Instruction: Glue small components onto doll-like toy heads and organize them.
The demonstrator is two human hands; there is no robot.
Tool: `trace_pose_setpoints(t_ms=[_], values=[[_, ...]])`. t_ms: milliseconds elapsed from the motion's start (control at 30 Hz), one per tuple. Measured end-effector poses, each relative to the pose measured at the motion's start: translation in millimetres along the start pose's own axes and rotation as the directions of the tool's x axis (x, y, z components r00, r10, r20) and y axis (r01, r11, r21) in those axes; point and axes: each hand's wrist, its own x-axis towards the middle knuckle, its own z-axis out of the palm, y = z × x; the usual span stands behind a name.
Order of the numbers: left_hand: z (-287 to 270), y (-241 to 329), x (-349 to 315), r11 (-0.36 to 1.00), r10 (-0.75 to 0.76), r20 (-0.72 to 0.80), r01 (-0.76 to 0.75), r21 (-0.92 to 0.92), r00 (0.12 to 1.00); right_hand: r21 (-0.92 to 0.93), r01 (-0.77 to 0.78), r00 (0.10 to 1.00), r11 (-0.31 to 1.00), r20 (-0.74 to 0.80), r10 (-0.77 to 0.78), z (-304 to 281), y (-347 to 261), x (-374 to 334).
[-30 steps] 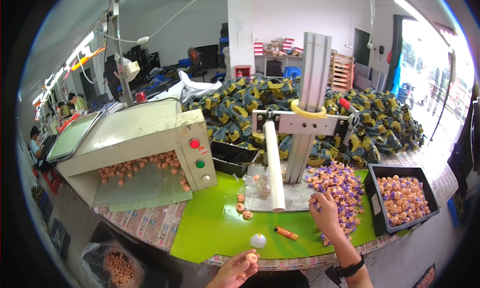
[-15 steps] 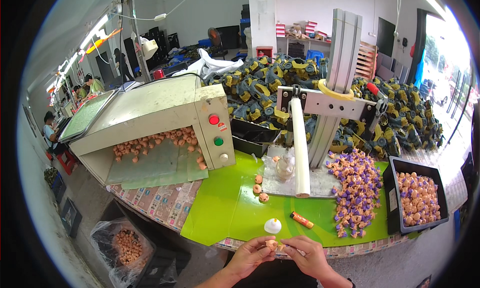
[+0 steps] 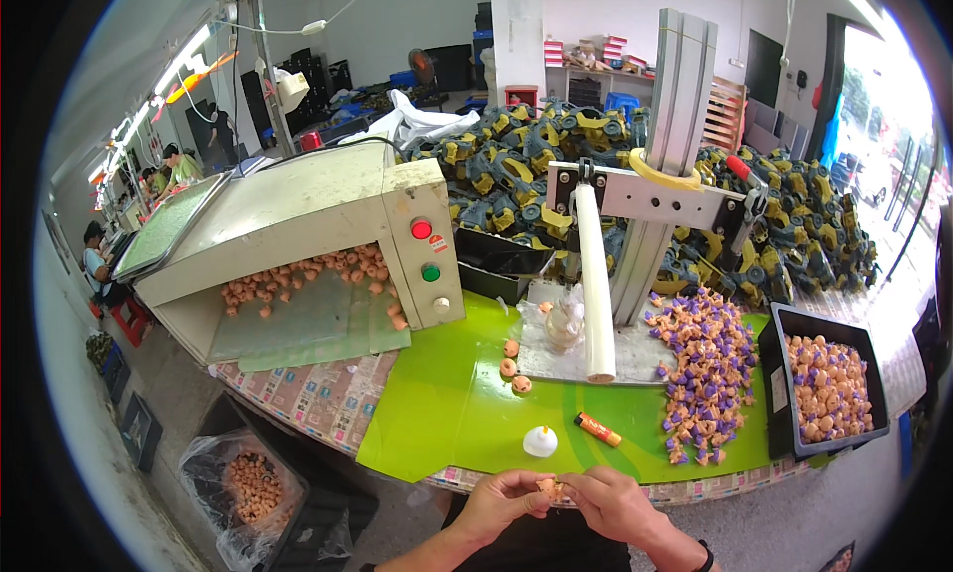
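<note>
Just off the near table edge, my left hand [image 3: 506, 505] pinches a small peach-coloured doll head [image 3: 549, 487] between thumb and fingers. My right hand [image 3: 613, 505] meets it from the right, its thumb and fingertips closed on a small peach piece, mostly hidden, pressed against the head. Beyond my hands stands a white squeeze bottle [image 3: 540, 441] with a pointed yellowish tip. To its right lies an orange-and-black tube [image 3: 598, 429]. Several loose doll heads [image 3: 521, 383] rest on the green sheet further off.
A cream box machine [image 3: 288, 205] with doll heads inside stands at left. A hand press [image 3: 601, 274] rises centrally. To its right are a heap of small peach-and-purple figures [image 3: 700, 374] and a black bin [image 3: 779, 413] of peach parts. Yellow-and-grey toy parts [image 3: 516, 185] pile behind.
My two hands have come together, so the piece in my right fingers now meets the doll head. The view has shifted slightly.
</note>
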Motion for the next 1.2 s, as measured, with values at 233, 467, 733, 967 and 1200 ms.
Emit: trace_pose_setpoints(t_ms=[233,467,733,967,1200], values=[[2.0,1.3,-2.2,0.994,0.095,0.015,-0.096,0.058,0.995,0.078,-0.018,0.993,0.997,0.114,0.009,-3.2,2.9,2.6],[5.1,-5.7,-3.8,0.995,0.096,-0.038,-0.097,-0.008,0.995,-0.088,0.074,0.985,0.993,0.164,-0.059,-4.8,-5.8,7.3],[-1.6,7.6,-7.0,0.992,-0.115,-0.01,0.114,-0.048,0.993,0.079,-0.044,0.989,0.996,0.146,0.032,1.7,-2.6,12.2],[2.2,25.6,-9.2,0.976,-0.158,-0.022,0.153,-0.155,0.987,-0.095,0.115,0.986,0.989,-0.108,-0.125,-33.8,5.2,65.2],[-15.1,34.4,-12.9,0.966,-0.121,-0.045,0.107,-0.236,0.992,-0.496,0.509,0.67,0.704,-0.285,-0.685,-110.2,-57.0,210.6]])
